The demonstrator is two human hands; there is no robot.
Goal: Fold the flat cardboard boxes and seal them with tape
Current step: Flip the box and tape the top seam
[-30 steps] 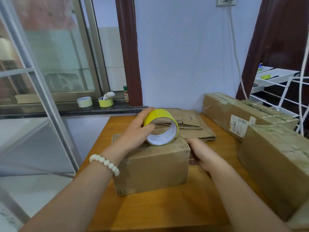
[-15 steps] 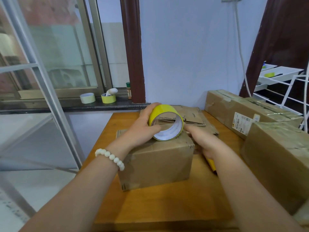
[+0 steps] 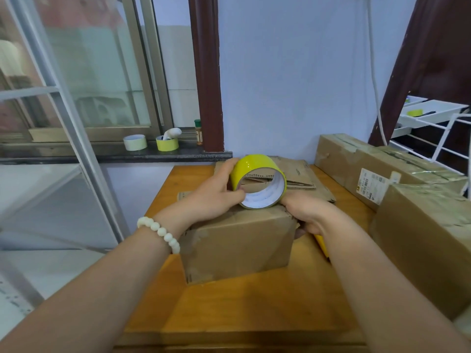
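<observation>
At centre frame, on the wooden worktop (image 3: 229, 307), sits a small cardboard box (image 3: 239, 240) already folded into shape, its top flaps brought down. The left hand (image 3: 214, 197) curls around a roll of yellow tape (image 3: 258, 180), thumb hooked into the core, and holds it upright on edge at the box's top, toward the far right corner. The right hand (image 3: 309, 214) is closed over the box's upper right edge, fingers wrapped down the side. A strip of yellow (image 3: 321, 244) shows just below that wrist, which I take to be the free end of the tape drawn down the right face, though the wrist hides most of it.

So this box looks folded and its sealing only begun: no yellow strip is visible across the top seam, and whether the bottom is taped cannot be told.

Behind the roll, a stack of flat cardboard boxes (image 3: 300, 174) lies against the wall, still to be folded and sealed. At right frame, two larger boxes (image 3: 418, 233) stand with tape across their tops, but whether they belong to this job is unclear. At left of centre, two more tape rolls (image 3: 167, 143) rest on the windowsill.

Most of the work seems still ahead.
</observation>
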